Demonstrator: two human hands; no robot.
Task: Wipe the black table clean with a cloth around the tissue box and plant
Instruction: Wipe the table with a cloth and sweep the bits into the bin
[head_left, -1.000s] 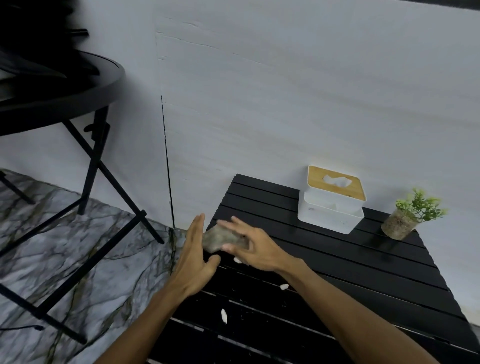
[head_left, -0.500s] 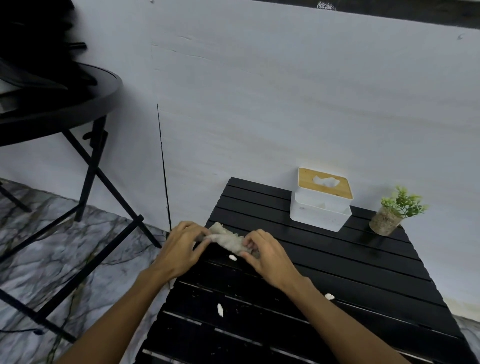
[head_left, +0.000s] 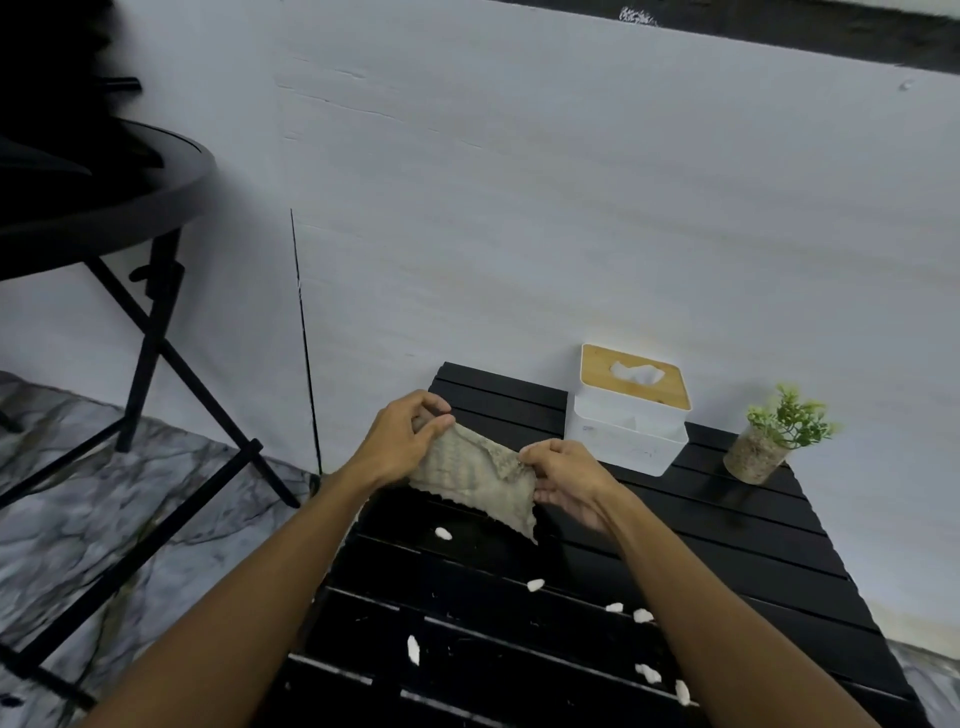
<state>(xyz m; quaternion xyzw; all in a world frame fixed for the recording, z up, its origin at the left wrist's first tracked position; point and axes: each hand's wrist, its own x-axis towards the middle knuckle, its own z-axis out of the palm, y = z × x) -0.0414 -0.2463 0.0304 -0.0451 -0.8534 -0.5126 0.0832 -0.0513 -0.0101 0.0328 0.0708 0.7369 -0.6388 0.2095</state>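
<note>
A moment ago the cloth (head_left: 478, 480) was bunched; now I have it pulled open, hanging between my left grip (head_left: 400, 441) and right grip (head_left: 566, 478), each pinching an upper corner above the black slatted counter (head_left: 727, 535). No wiping yet, I judge: white scraps (head_left: 442, 532) litter the near slats. The tissue box (head_left: 628, 410) and potted plant (head_left: 774, 436) stand by the wall, to be skirted.
</note>
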